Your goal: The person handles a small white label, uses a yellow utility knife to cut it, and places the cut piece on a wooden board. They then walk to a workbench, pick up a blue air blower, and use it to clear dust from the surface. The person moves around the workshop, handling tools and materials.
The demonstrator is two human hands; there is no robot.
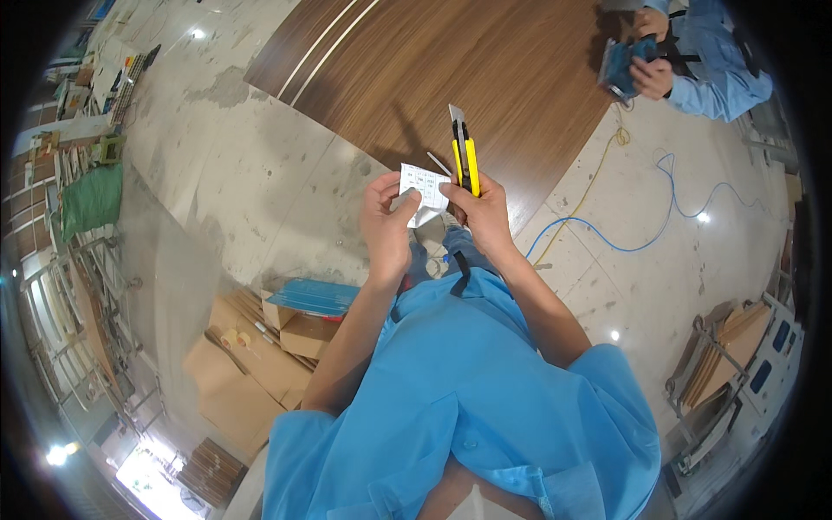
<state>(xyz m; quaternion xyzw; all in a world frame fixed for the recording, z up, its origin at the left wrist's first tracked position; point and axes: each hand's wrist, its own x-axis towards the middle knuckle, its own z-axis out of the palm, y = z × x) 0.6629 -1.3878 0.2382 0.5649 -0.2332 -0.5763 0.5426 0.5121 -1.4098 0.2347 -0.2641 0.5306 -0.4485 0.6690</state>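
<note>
- I see a person in a sky-blue cloth shirt (468, 373) at the bottom middle of the frame, with two bare arms reaching up to the middle
- The left hand (387, 212) is closed on the left side of a small white paper sheet with black print (418, 182), and its thumb sits on the front
- The paper is right in the middle of the frame, a bit bent, held up between the two hands
- The right hand (487, 212) grips two things at once: its thumb is on the right side of the paper, and a yellow and black cutter knife (468, 160) sticks up out of it
- The knife's silver blade is out and points to the top of the frame
- A big brown board with wood lines (416, 87) fills the upper middle, with two white stripes (328, 48) near its left end
- At the upper right, another person in a light-blue sleeve (715, 91) has both hands on a boxy blue tool (617, 74) by the board's right side
- A yellow cord (598, 165) and a blue cord (607, 247) curl over the pale, spotty floor (303, 199), right of the middle
- Flat brown cardboard (251, 360) lies at the lower left, near a shiny blue sheet (316, 295)
</note>
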